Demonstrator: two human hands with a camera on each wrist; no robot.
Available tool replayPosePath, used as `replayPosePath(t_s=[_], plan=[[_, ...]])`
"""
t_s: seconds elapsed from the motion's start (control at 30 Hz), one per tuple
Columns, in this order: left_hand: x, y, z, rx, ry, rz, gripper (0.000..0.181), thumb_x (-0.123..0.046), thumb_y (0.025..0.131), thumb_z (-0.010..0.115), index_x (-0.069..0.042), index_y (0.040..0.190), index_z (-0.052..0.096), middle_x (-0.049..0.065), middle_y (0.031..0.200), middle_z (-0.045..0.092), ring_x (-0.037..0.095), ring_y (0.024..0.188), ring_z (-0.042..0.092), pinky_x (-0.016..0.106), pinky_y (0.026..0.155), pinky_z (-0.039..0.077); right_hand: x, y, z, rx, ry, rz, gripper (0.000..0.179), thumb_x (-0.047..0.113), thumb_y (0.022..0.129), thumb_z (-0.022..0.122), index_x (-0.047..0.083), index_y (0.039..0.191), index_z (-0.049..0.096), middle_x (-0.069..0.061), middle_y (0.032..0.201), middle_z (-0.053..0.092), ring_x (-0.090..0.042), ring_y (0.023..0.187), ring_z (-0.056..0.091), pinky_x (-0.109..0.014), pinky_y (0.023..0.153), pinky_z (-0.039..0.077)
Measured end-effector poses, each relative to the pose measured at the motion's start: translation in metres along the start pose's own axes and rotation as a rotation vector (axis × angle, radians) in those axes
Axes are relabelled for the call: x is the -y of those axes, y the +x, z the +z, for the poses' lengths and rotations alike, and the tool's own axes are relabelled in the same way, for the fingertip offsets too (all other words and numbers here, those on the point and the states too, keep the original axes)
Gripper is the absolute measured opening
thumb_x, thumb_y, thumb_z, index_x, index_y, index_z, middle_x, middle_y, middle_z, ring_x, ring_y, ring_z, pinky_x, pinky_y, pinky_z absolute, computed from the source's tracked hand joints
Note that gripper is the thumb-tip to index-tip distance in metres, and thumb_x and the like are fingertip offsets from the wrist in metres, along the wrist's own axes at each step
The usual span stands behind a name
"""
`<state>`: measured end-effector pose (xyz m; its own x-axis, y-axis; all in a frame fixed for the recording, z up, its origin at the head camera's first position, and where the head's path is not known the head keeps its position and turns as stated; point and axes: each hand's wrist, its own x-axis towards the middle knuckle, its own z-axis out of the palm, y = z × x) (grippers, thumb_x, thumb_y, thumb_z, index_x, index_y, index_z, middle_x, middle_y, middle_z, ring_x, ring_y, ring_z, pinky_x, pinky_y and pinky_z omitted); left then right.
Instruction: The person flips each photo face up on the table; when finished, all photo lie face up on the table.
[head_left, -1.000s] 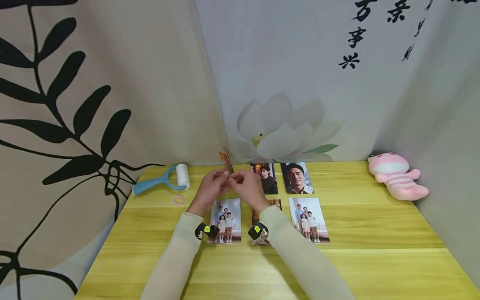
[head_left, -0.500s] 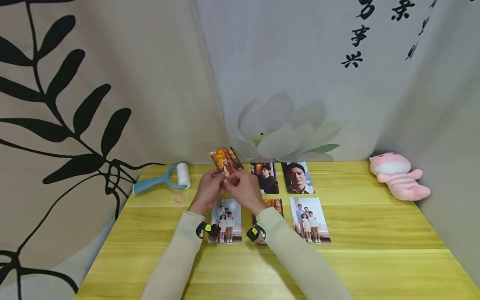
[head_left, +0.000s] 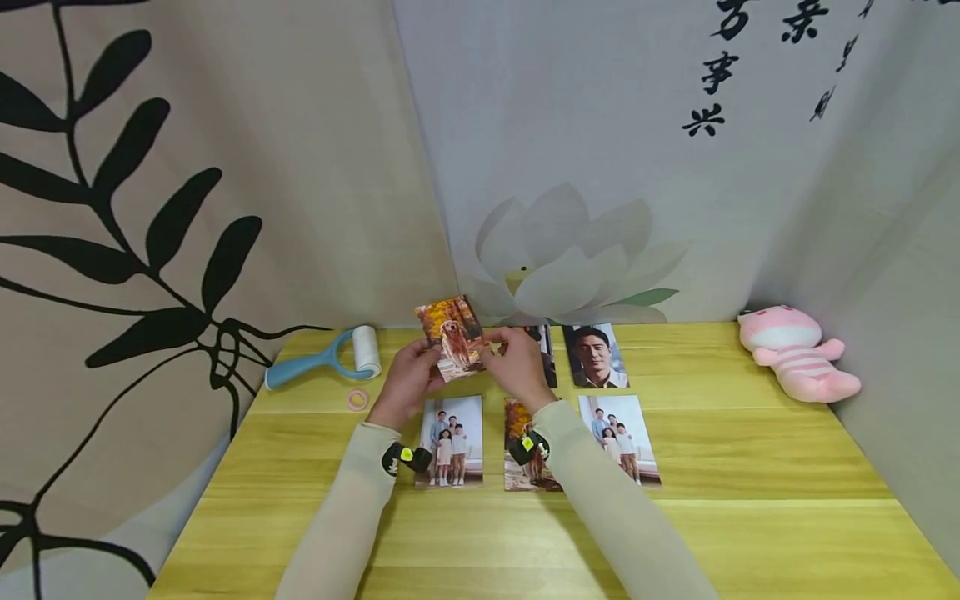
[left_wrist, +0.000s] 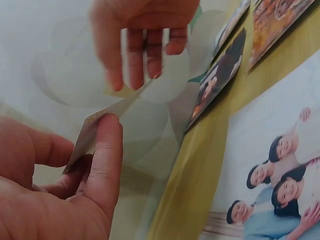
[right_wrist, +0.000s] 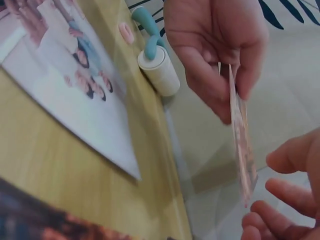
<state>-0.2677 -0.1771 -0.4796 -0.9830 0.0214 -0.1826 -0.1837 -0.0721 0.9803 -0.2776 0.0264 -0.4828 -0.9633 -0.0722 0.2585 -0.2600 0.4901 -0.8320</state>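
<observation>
In the head view, a photo of a dog among autumn leaves is held up above the table's back part. My left hand pinches its lower left side between thumb and fingers. My right hand is at the photo's right edge; in the right wrist view its thumb and fingers are spread beside that edge, seemingly not gripping it. Below lies a family photo. Another dog photo is partly covered by the right wrist. A dark portrait photo is mostly hidden behind the right hand.
A second portrait photo and another family photo lie to the right. At the left are a blue-handled lint roller and a pink ring. A pink plush toy sits at the table's right back corner.
The dog photo has turned from edge-on to face the head camera. My right hand has moved right and up, away from the left hand, to the photo's right edge.
</observation>
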Motion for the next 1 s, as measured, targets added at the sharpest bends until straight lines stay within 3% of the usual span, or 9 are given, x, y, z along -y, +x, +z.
replayPosePath(t_s=[0.2,0.43,0.6,0.83,1.0], plan=[[0.006,0.005,-0.008,0.0,-0.008,-0.003,0.037,-0.022,0.114,0.047,0.001,0.143,0.055,-0.002,0.091,0.066,0.008,0.075,0.063,0.022,0.062,0.057,-0.012,0.0,-0.001,0.054,0.045,0.056,0.022,0.022,0.098,0.073,0.015,0.118,0.08,-0.002,0.099,0.077,-0.015,0.078,0.067,-0.039,0.074,0.056],[0.007,0.007,-0.01,-0.003,-0.011,-0.003,0.043,-0.027,0.115,0.048,0.0,0.147,0.054,0.001,0.1,0.068,0.01,0.083,0.068,0.025,0.072,0.063,-0.016,0.001,-0.002,0.068,0.098,0.09,0.024,0.014,0.097,0.07,0.014,0.119,0.079,-0.002,0.093,0.076,-0.015,0.075,0.069,-0.036,0.069,0.056],[0.007,0.007,-0.011,-0.015,-0.016,-0.033,0.047,-0.02,0.113,0.052,-0.001,0.155,0.046,0.005,0.112,0.06,0.011,0.082,0.063,0.023,0.073,0.063,-0.016,0.0,-0.002,0.054,0.109,0.11,0.021,0.014,0.096,0.07,0.013,0.115,0.08,-0.003,0.092,0.075,-0.016,0.074,0.069,-0.035,0.066,0.054],[0.011,0.008,-0.015,-0.036,0.066,-0.057,0.051,-0.004,0.106,0.054,-0.001,0.156,0.045,0.02,0.135,0.057,0.015,0.092,0.063,0.027,0.083,0.064,-0.022,-0.003,0.005,0.103,0.107,0.128,0.02,0.012,0.097,0.071,0.009,0.114,0.08,-0.004,0.089,0.077,-0.015,0.071,0.072,-0.031,0.061,0.056],[0.017,0.009,-0.019,-0.052,0.123,-0.075,0.049,-0.001,0.107,0.055,0.001,0.155,0.047,0.024,0.141,0.054,0.016,0.094,0.066,0.03,0.088,0.064,-0.023,-0.005,0.009,0.144,0.069,0.132,0.026,0.012,0.094,0.076,0.006,0.119,0.08,-0.006,0.098,0.079,-0.017,0.08,0.073,-0.036,0.072,0.06]])
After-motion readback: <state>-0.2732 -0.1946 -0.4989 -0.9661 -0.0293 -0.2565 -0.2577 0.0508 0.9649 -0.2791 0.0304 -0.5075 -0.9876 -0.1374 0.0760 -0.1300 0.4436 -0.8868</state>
